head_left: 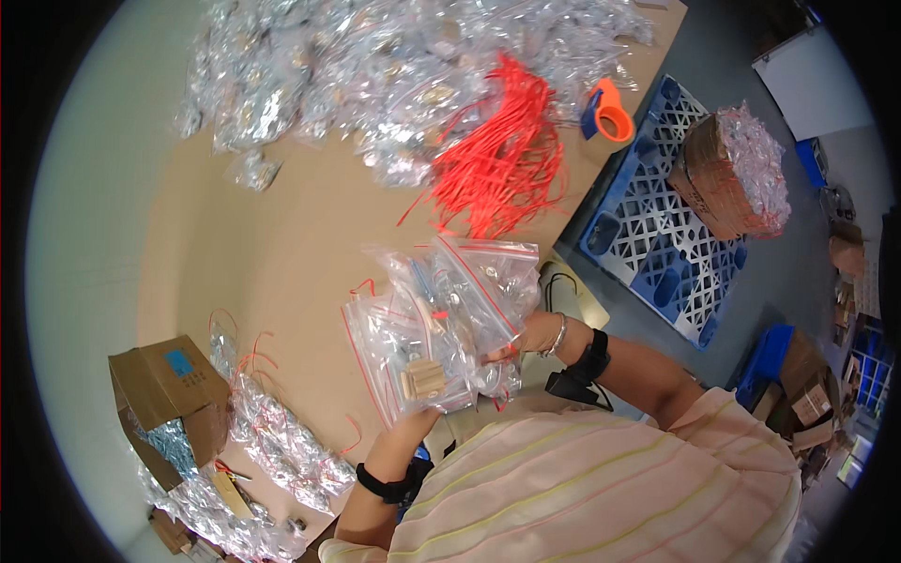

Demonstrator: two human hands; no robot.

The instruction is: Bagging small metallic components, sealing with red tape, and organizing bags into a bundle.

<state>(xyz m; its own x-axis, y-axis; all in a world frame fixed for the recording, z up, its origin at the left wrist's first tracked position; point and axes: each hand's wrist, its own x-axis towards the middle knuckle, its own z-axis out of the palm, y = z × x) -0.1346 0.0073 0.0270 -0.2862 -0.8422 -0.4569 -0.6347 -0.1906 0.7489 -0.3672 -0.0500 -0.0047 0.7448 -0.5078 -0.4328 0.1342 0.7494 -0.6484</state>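
Observation:
A bunch of clear zip bags (474,291) with red closure lines is held up between my two hands, close to my body at the table's near edge. My right hand (531,338) grips the bunch from its right side, fingers partly lost among the plastic. My left hand (419,429) holds the lower left of the bunch, its fingers hidden behind the bags. Light wooden pieces (424,379) show through the lowest bag. Other contents, some bluish, are too blurred to name. Thin red ties stick out at the bunch's left.
Filled clear bags (310,66) cover the table's far side. Red ties (507,155) lie beside a tape dispenser (608,117). At left are an opened cardboard box (169,385) and more bags (282,436). A blue pallet (657,225) bears a full carton (718,178) at right.

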